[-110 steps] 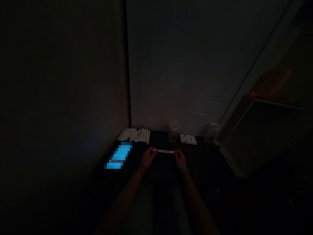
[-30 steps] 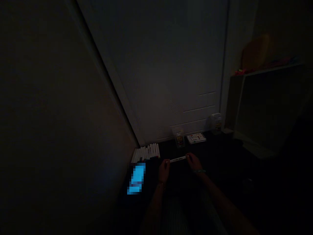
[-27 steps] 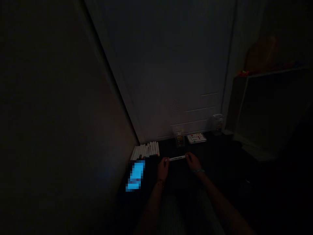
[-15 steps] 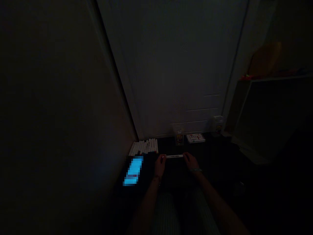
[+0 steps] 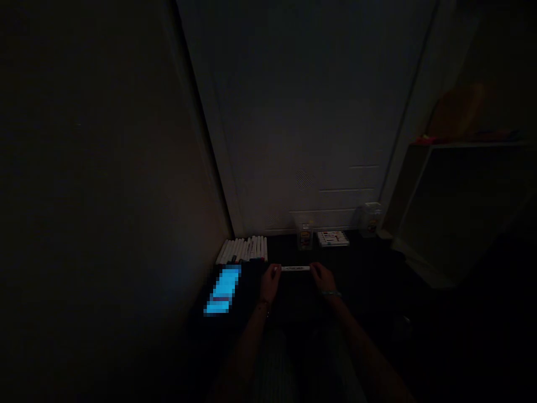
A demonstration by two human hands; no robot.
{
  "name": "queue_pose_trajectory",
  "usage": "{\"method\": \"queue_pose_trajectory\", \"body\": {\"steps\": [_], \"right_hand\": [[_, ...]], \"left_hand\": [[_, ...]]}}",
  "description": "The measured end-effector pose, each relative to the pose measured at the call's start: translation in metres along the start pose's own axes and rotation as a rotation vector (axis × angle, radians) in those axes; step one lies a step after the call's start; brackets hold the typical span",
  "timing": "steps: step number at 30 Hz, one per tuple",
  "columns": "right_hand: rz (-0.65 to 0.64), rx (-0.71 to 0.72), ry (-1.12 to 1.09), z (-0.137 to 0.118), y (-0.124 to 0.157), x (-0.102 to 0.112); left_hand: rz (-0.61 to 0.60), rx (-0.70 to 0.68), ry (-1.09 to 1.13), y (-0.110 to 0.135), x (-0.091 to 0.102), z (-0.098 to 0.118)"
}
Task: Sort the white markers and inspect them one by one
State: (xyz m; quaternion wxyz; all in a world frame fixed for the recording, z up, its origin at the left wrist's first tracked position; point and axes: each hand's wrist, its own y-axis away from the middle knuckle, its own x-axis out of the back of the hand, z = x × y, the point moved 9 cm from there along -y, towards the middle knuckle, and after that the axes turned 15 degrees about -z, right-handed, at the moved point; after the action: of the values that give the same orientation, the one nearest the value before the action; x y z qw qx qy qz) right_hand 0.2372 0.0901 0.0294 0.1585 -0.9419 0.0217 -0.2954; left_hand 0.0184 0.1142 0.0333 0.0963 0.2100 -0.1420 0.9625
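Observation:
The room is very dark. I hold a white marker pen (image 5: 295,268) level between both hands, above a dark floor. My left hand (image 5: 269,282) pinches its left end and my right hand (image 5: 322,278) grips its right end. A row of several white markers (image 5: 243,249) lies just beyond my left hand, against the wall. My forearms reach in from the bottom edge.
A glowing blue screen (image 5: 223,290) lies on the floor to the left. A small clear container (image 5: 304,237), a flat printed pack (image 5: 333,238) and a small bottle (image 5: 371,219) stand by the white door (image 5: 310,112). A white shelf unit (image 5: 457,201) is at the right.
My view swung about, so everything shifted in the picture. Both hands kept hold of the marker's ends throughout, and it stays level between them.

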Motion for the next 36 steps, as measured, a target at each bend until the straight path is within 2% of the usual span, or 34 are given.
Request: {"method": "queue_pose_trajectory", "body": {"steps": [14, 36], "right_hand": [[-0.019, 0.012, 0.016, -0.0046, 0.0007, -0.0012], [0.006, 0.029, 0.029, -0.0007, -0.0029, -0.0014]], "left_hand": [[0.032, -0.009, -0.023, 0.0007, 0.0015, 0.0005], [-0.023, -0.041, -0.023, -0.0021, -0.0035, -0.0002]]}}
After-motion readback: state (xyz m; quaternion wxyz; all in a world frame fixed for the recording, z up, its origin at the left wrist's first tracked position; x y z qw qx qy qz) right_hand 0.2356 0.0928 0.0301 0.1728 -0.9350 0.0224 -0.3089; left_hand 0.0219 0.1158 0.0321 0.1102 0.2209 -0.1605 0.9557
